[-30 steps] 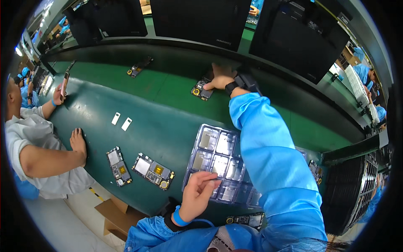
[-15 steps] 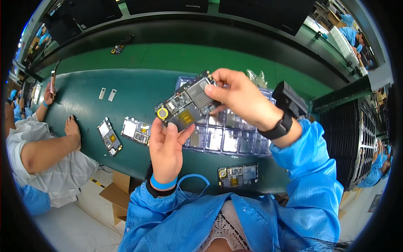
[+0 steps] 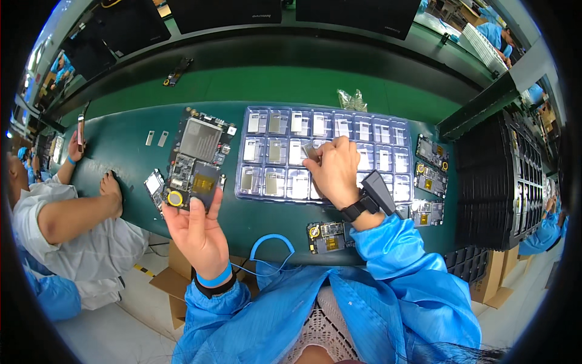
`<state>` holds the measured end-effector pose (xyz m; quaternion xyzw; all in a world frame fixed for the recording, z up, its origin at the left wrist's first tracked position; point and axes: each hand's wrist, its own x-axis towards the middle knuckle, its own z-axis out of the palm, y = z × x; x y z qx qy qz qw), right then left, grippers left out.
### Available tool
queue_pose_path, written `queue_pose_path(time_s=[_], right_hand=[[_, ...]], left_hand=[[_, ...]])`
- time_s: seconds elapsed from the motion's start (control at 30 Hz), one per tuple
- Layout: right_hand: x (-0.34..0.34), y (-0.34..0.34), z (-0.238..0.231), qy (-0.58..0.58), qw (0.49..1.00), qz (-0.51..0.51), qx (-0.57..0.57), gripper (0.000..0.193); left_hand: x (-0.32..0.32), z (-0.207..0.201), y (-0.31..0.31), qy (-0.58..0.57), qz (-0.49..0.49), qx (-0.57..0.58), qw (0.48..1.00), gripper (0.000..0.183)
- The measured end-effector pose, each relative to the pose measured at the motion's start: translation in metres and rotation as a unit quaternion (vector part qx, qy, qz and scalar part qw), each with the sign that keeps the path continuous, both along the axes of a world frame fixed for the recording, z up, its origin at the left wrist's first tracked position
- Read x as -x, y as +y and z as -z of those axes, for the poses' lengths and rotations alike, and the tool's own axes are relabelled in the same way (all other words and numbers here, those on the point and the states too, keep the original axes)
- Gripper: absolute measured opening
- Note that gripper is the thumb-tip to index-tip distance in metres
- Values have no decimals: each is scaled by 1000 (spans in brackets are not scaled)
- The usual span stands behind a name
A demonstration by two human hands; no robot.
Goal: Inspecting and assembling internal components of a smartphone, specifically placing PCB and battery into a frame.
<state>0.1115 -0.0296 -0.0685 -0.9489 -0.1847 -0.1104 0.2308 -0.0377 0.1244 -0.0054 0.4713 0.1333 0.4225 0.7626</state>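
My left hand grips the lower edge of a circuit board, held up over the table with its large metal shield and round yellow-ringed part showing. Over the middle row of a clear compartment tray, my right hand is closed, thumb and fingers pinching a small silvery metal plate. Similar plates lie in the tray's compartments; my right hand hides a few of them. A dark angular object sits beside my right wrist, next to the black wristband.
Boards lie right of the tray, in front and behind my left hand's board. Two loose plates rest on the left. A plastic bag is behind the tray, a black rack at right, a co-worker's arm at left.
My right hand has let go of the board and moved down to the tray, now pinching a plate. My left hand has carried the board leftward, turning it more upright.
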Motion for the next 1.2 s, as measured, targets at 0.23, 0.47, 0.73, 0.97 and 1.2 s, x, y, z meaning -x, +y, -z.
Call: queue_pose_path(time_s=[0.23, 0.47, 0.73, 0.97, 1.2], right_hand=[[-14, -13, -6, 158, 961, -52, -219, 15], [5, -75, -85, 195, 884, -133, -404, 7], [42, -92, -99, 364, 843, -88, -386, 13], [45, -97, -90, 333, 855, -78, -391, 10], [45, -100, -87, 332, 863, -69, -374, 10]], left_hand=[[7, -11, -2, -4, 22, -9, 1000, 37], [-6, -1, -33, 119, 235, 49, 963, 37], [-28, -1, -83, 170, 402, 90, 895, 43], [-32, -8, -94, 191, 434, 56, 879, 40], [-32, -8, -97, 206, 442, 39, 872, 38]])
